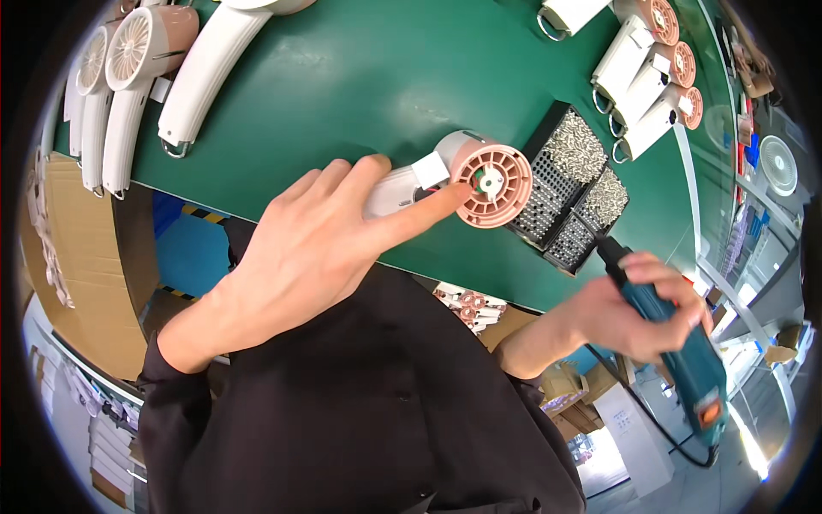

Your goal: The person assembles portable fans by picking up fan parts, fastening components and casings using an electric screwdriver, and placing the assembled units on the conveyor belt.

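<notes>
My left hand [312,236] is wrapped over the white handle of a handheld fan [507,190], which lies on the green table. Its index finger reaches to the round pink grille, near the hub in the middle. A small white square piece sits where the handle meets the head. In my right hand [634,313] is a teal electric screwdriver [676,355] with a black nose and a cord. Its tip points at the front part of a black screw tray [561,116], just right of the fan. Small silver screws are heaped in the tray and stand in its perforated plates.
Several white handheld fans [128,120] lie at the far left of the green table [342,77]. More fans with pink heads [646,86] lie at the far right. Below the left table edge stands a cardboard box [86,257]. A bin of fan parts [471,306] shows under the front edge.
</notes>
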The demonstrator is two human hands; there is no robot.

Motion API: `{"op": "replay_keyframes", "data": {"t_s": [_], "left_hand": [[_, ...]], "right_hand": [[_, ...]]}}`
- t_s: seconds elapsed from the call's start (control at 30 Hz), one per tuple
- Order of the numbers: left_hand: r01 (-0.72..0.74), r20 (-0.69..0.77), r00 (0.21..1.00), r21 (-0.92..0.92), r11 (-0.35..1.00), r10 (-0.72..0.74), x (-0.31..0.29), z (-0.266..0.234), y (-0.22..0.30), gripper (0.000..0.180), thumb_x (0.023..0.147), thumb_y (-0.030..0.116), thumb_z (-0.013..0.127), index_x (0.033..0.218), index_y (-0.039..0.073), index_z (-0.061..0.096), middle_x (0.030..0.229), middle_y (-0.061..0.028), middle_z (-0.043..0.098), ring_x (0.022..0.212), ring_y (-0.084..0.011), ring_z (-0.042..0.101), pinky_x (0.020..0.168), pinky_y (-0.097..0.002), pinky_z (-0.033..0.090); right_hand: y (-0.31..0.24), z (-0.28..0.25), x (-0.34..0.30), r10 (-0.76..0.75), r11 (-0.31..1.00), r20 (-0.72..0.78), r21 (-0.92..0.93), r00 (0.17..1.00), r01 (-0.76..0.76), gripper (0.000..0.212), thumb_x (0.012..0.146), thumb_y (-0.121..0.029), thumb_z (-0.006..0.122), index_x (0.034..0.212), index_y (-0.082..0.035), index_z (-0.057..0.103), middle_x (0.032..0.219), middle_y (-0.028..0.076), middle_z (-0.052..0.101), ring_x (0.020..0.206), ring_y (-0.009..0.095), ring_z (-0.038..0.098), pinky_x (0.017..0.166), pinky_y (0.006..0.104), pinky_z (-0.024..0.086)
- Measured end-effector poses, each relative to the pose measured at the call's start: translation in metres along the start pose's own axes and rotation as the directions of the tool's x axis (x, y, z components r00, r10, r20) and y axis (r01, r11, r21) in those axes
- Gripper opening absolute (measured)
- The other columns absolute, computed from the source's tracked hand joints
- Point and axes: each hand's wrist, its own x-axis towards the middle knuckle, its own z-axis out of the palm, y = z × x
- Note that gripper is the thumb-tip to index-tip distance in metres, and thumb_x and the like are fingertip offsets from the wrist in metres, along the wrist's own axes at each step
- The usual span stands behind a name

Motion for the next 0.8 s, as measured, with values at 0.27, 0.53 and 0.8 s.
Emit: {"op": "replay_keyframes", "data": {"t_s": [0.27,0.53,0.8], "left_hand": [[0.009,0.051,0.999,0.029,1.0,-0.011,-0.007,-0.001,-0.002,0.067,0.071,0.001,0.06,0.133,0.026,0.052,0.09,-0.0077,0.049,0.07,-0.0216,0.05,0.062,-0.0326,0.045],[-0.009,0.028,1.0,0.064,0.998,0.007,-0.009,0.0,-0.005,0.065,0.073,0.006,0.06,0.134,0.026,0.05,0.092,-0.0078,0.052,0.073,-0.0191,0.052,0.063,-0.0289,0.043],[0.042,0.06,0.997,0.0,0.999,-0.042,-0.008,-0.003,-0.005,0.068,0.072,0.002,0.059,0.134,0.03,0.051,0.099,-0.0119,0.053,0.074,-0.0223,0.053,0.067,-0.0327,0.048]], "right_hand": [[-0.053,0.064,-0.031,-0.01,0.932,0.227,0.355,0.974,-0.073,0.027,0.093,-0.03,0.043,0.097,-0.003,0.046,0.066,0.005,0.042,0.035,0.015,0.037,0.031,0.0301,0.031],[-0.05,0.082,-0.038,0.016,0.947,0.31,0.3,0.95,-0.113,0.024,0.093,-0.027,0.042,0.103,-0.005,0.048,0.066,0.006,0.043,0.033,0.016,0.037,0.03,0.031,0.032],[-0.036,0.093,-0.043,0.045,0.959,0.418,0.235,0.908,-0.156,0.021,0.095,-0.024,0.038,0.11,-0.009,0.041,0.066,0.008,0.044,0.033,0.019,0.038,0.03,0.0331,0.036]]}}
